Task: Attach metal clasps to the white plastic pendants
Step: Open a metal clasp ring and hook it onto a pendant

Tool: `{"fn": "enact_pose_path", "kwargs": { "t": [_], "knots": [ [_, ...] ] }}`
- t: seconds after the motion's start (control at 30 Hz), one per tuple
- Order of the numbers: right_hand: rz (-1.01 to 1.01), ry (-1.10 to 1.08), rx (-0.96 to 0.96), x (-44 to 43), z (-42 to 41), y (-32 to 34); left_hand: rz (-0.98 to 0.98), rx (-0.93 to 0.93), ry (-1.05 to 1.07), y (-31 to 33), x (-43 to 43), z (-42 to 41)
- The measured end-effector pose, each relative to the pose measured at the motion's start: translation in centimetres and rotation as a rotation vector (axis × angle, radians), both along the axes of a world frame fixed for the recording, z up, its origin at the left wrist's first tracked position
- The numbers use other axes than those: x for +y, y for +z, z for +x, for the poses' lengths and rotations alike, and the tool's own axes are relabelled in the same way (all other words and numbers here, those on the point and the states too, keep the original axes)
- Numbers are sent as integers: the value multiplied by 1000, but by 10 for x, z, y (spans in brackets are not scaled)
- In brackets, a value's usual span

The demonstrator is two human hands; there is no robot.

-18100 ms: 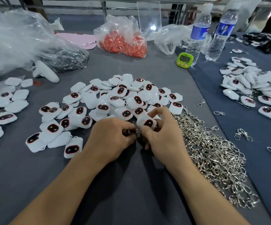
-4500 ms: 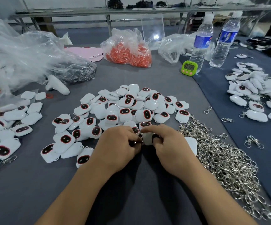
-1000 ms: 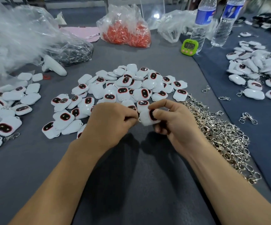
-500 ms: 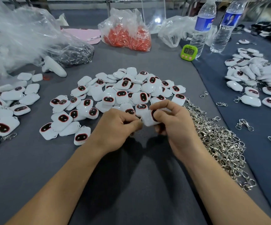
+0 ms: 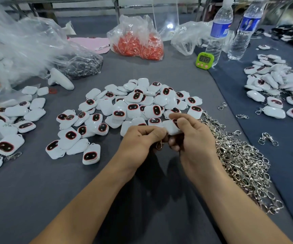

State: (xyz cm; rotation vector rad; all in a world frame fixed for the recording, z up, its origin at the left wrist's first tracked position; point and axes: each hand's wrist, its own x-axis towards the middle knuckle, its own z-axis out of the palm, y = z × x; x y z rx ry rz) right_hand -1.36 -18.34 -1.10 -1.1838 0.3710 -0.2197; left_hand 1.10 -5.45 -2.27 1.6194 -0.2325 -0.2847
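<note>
Grey table (image 5: 36, 199); left hand (image 5: 138, 141) pinches clasp (image 5: 159, 146), right hand (image 5: 195, 138) pendant (image 5: 171, 128); pendant heap (image 5: 133, 106) beyond.

**Entry: person, as seen by the head camera. Two limbs in view.**
- Left forearm (image 5: 93, 196): bare along its whole visible length. Smooth surface, broad at the lower frame edge and narrowing to a slender wrist.
- Right forearm (image 5: 233, 199): bare likewise, with the same build and taper.
- Left hand (image 5: 138, 140): bare. The back of the hand and a row of knuckle ridges show.
- Right hand (image 5: 193, 136): bare. The back of the hand, thumb and forefinger show.
- Nails: too small to judge.
</note>
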Motion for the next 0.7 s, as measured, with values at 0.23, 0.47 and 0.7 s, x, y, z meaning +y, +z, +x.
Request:
{"fn": "enact_pose_path", "kwargs": {
  "t": [0.23,0.47,0.7],
  "knots": [
    [-925,-5,-236,17,-17,-16,1253,-946,-53,13,17,3],
    [133,50,88,1,5,-4,88,-93,-8,4,6,1],
    [-683,-138,-128,4,-9,-11,767,-717,-126,8,17,6]
  ]
}}
